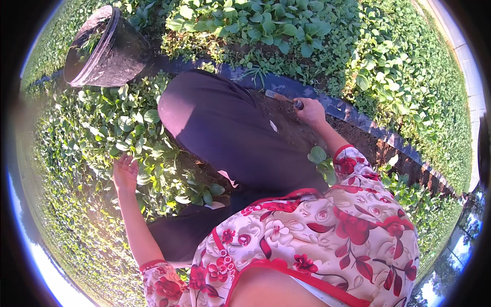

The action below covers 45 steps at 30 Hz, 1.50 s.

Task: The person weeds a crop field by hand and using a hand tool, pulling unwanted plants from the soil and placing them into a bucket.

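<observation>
My left hand (126, 175) is turned palm up among the low leafy greens (135, 128) on the left. Its fingers are a little apart and curled, close to the leaves, and I see nothing held in them. On the other side of my bent knee, my right hand (310, 112) is closed round the dark handle of a small flat-bladed hand tool (279, 96). The tool's blade points left, low over the bare soil (286, 120) beside a strip of dark plastic sheeting (348, 105).
A black bucket (115, 56) leans at the upper left, with some greens inside. My knee in dark trousers (215, 117) rises between my hands. Denser leafy plants (266, 23) grow beyond the sheeting. A pale paved edge (468, 66) curves along the far right.
</observation>
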Tool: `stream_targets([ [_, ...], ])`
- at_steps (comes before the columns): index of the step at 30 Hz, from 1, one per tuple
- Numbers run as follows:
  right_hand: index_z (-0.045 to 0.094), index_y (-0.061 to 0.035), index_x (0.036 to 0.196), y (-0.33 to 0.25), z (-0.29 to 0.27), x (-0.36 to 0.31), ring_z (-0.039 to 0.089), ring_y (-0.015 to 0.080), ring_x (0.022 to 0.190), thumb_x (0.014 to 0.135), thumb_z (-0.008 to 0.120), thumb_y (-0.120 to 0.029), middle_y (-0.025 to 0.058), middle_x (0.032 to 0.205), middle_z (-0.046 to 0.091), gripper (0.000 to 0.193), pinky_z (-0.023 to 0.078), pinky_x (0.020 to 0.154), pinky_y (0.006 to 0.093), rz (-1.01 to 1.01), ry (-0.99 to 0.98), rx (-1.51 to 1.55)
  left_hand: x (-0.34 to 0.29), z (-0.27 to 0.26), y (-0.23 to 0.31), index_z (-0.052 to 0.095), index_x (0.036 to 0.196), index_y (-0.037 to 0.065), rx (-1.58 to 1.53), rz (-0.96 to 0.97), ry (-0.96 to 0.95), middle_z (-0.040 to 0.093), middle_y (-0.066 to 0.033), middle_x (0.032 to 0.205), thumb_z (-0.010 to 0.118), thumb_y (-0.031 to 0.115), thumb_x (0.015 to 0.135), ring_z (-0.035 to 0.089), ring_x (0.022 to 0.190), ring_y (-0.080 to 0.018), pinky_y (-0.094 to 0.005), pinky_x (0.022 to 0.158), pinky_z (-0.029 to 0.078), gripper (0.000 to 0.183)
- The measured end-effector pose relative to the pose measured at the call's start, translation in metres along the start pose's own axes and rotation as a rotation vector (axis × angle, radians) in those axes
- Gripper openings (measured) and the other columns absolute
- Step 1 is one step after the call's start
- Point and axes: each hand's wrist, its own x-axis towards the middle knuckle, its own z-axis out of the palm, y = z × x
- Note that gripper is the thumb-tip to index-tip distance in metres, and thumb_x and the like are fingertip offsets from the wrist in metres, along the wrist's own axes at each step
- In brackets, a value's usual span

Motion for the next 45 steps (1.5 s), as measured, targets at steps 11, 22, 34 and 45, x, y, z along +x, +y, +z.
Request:
stream_targets([
  [11,0.069,-0.0226,0.103,0.014,0.046,0.002,0.066,0.0348,0.081,0.082,0.059,-0.027,0.0129,0.089,0.069,0.024,0.053,0.073,0.0461,0.012,-0.023,0.064,-0.014,0.016,-0.078,0.039,0.137,0.001,-0.121,-0.255,0.073,0.04,-0.0162,0.14,0.043,0.033,0.1,0.046,0.124,-0.0307,-0.0447,0.095,0.046,0.049],
  [22,0.069,-0.0244,0.106,-0.005,0.091,-0.006,0.066,0.0355,0.082,0.081,0.061,-0.032,0.0151,0.087,0.069,0.027,0.053,0.073,0.046,0.181,0.098,0.285,-0.019,0.022,-0.109,0.06,0.115,0.003,0.367,0.01,-0.282,0.065,-0.0106,0.108,0.055,0.017,0.091,0.062,0.099,-0.0196,-0.0313,0.086,0.048,0.028],
  [34,0.067,-0.0148,0.105,-0.037,0.054,-0.002,0.066,0.0257,0.071,0.067,0.066,-0.012,0.0062,0.078,0.068,0.038,0.052,0.062,0.0387,-0.463,0.101,0.084,-0.018,0.043,-0.104,0.059,0.115,0.002,0.349,-0.028,-0.231,0.066,-0.0087,0.103,0.055,0.019,0.092,0.062,0.091,-0.0199,-0.032,0.082,0.05,0.029],
  [45,0.071,-0.0157,0.104,-0.069,0.052,0.045,0.067,0.0314,0.078,0.076,0.064,-0.017,0.0128,0.088,0.07,0.029,0.054,0.07,0.0415,-0.208,-0.063,0.147,0.013,0.126,-0.106,0.059,0.115,0.002,0.262,-0.201,-0.131,0.066,-0.0069,0.099,0.055,0.02,0.092,0.062,0.083,-0.0203,-0.0326,0.079,0.051,0.029],
])
